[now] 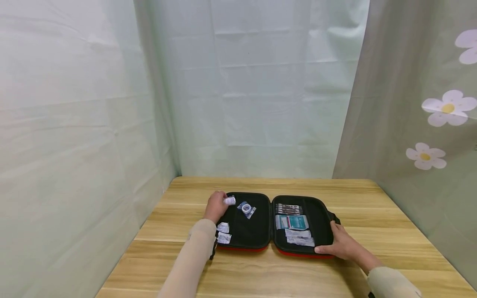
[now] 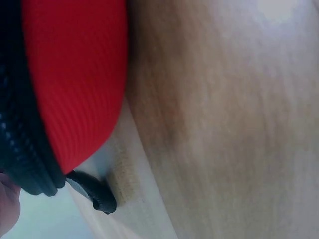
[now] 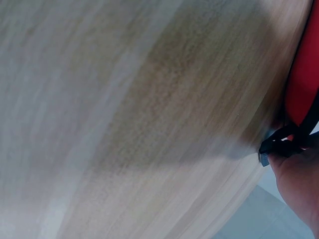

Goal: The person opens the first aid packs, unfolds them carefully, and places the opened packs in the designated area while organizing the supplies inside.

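Note:
A black-lined first-aid case (image 1: 254, 231) with a red outer shell lies unfolded on the wooden table. At its far left corner, my left hand (image 1: 216, 207) pinches a small white bandage roll (image 1: 230, 201). A wrapped roll of tape (image 1: 246, 208) and white packets (image 1: 223, 238) lie in the left half. In the right half are a pack of cotton swabs (image 1: 288, 209), a teal-and-white packet (image 1: 292, 222) and pale sachets (image 1: 299, 238). My right hand (image 1: 343, 244) grips the right half's outer edge, its thumb near the front corner. The left wrist view barely shows that hand.
The wooden table (image 1: 179, 265) extends around the case. Pale curtains (image 1: 257, 103) hang behind it and at both sides. A black strap (image 2: 92, 191) sticks out beside the red shell in the left wrist view. Another black strap (image 3: 279, 142) is by my right fingers.

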`<state>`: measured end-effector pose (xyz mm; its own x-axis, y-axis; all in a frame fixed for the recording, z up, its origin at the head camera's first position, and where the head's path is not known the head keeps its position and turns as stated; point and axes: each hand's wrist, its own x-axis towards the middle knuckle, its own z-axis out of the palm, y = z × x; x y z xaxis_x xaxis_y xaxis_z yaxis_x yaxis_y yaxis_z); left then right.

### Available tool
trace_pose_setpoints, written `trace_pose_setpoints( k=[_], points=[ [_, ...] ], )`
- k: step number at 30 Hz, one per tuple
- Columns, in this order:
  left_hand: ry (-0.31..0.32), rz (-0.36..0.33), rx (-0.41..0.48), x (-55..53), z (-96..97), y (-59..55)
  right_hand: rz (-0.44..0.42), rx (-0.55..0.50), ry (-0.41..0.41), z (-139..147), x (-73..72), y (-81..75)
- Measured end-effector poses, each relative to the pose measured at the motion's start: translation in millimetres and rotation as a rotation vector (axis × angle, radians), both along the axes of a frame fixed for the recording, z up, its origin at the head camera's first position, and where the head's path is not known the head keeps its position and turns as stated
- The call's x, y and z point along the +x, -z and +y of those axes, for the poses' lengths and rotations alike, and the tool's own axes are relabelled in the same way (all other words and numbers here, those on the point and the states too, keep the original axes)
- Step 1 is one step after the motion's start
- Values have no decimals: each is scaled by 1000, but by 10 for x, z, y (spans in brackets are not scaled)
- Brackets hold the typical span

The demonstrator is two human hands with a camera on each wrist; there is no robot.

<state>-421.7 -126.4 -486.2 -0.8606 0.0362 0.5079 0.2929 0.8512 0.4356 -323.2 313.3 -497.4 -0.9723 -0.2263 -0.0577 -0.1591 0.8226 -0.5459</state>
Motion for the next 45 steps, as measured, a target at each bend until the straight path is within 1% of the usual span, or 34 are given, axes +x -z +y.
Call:
trace_pose_setpoints(
  k=[7,9,13,15,17,19,21,24,26,27,32,34,38,41,45],
  points=[
    [-18,-99,-20,29,13,-53,3,-14,-9,8,-4,15],
    [-14,-120,-27,31,18,-66,0,-18,-9,9,-4,20],
    [33,-177,-27,32,36,-68,-5,-21,-4,12,-8,31],
    [62,-211,-16,36,44,-59,-3,-22,-2,11,-10,35],
    [79,-247,4,41,53,-45,-4,-23,-2,16,-13,36],
    [98,-267,24,42,52,-34,-6,-22,-4,17,-12,31],
    [125,-287,37,50,57,-41,-3,-18,-7,19,-11,21],
    [173,-326,51,72,97,-82,5,-9,-11,21,-7,6],
    [188,-340,59,84,134,-109,8,-8,-14,19,-1,-4],
    [189,-336,61,82,150,-110,8,-9,-14,17,2,-8],
    [138,-307,62,59,179,-55,-7,-15,-7,1,11,-1],
    [105,-308,72,51,171,-26,-10,-15,-3,-1,8,12],
    [34,-306,111,48,139,-4,-2,-16,-3,-3,4,25],
    [-7,-292,133,71,124,-36,-5,-17,-1,3,2,27],
    [-31,-266,194,138,129,-111,-9,-15,1,20,1,24]
  ],
)
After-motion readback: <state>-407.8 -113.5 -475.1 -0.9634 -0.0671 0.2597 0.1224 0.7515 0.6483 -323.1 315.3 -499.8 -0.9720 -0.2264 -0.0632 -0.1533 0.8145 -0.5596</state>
